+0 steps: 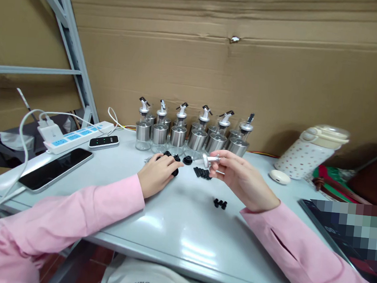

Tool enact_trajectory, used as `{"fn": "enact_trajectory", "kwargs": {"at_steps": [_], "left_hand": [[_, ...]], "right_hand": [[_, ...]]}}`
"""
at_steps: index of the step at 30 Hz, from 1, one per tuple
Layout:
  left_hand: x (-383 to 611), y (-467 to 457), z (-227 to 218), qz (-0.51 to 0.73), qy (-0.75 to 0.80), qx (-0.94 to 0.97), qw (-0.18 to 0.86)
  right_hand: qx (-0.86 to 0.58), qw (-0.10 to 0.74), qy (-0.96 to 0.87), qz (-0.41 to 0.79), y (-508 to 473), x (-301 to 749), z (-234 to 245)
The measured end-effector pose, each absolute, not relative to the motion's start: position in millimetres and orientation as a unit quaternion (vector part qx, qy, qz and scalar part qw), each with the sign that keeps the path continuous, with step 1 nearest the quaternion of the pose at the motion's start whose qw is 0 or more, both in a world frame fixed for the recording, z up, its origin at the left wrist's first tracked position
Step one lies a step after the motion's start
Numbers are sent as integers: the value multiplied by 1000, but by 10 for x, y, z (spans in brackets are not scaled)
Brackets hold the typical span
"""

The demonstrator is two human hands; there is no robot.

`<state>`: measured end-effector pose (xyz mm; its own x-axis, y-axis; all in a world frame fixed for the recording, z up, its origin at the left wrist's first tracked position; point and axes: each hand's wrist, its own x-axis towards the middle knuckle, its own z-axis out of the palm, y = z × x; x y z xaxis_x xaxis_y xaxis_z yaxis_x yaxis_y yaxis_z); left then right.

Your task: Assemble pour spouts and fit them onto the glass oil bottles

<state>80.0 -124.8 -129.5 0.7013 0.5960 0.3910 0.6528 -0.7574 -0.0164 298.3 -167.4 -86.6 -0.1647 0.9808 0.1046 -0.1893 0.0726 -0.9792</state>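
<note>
My right hand (242,173) pinches a silver-and-white bottle pourer (208,161) by one end, above the table. My left hand (160,172) reaches low over a group of round black rubber stoppers (187,160), its fingers stretched among them and partly covering them. Between the hands lie several flat black pieces (202,173) in a row. Small black plugs (220,203) sit in a cluster below my right hand. Behind stands a row of glass bottles with steel sleeves (178,137), topped with pourers; more bottles show behind them.
A power strip (78,137) with chargers, a small black device (104,142) and a phone (57,169) lie at left. At right are a dotted bottle (307,153), a white oval case (279,177) and a dark tablet-like device (325,230). Cardboard (215,73) stands behind the table.
</note>
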Motion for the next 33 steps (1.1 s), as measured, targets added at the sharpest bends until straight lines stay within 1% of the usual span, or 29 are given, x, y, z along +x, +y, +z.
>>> {"fn": "enact_trajectory", "kwargs": {"at_steps": [3, 6, 9, 11, 21, 33], "left_hand": [[792, -1248, -1285, -226, -304, -923, 71], [797, -1289, -1242, -328, -256, -908, 50], [817, -1356, -1194, -424, -198, -883, 35], [831, -1391, -1181, -451, -169, -876, 26], [860, -1441, -1207, -470, -100, -877, 16], [860, -1433, -1199, -478, -79, -873, 58]], "right_hand": [[-397, 524, -530, 535, -1670, 2993, -875], [-408, 527, -539, 515, -1665, 2992, -882], [-412, 527, -533, 519, -1665, 2983, -880], [-399, 524, -531, 534, -1673, 2974, -875], [-349, 471, -579, 566, -1771, 2908, -850], [-285, 439, -551, 650, -1816, 2862, -834]]}}
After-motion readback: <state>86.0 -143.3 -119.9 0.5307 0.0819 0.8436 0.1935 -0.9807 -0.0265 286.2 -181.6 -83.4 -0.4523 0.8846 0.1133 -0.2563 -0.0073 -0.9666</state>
